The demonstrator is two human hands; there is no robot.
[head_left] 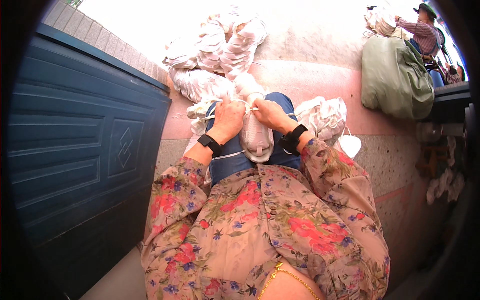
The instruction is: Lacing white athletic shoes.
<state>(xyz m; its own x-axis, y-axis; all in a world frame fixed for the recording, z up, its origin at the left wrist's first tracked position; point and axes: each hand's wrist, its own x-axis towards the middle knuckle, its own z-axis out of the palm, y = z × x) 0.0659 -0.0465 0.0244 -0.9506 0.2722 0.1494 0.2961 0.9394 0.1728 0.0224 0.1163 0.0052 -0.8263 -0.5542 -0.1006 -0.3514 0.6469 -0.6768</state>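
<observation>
L hand (229,117) & R hand (270,115) near ea. other, grip of both pinched on white cord (253,109) over pale shoe (258,135) betw. blue-clad thighs (231,167); white pile (217,50) on floor (320,80) ahead.

The view comes from the person's head, through the left one of two fisheye cameras worn side by side, facing steeply down and forward. A gold chain (278,270) at the lower edge and the flowered shirt (305,220) lie nearest the lens; beyond them the left hand (228,119) and right hand (270,114) sit above the middle. The wide lens takes in a blue door (65,130) at left and a distant person (426,36) at upper right, with straight edges bending toward the dark round rim.
</observation>
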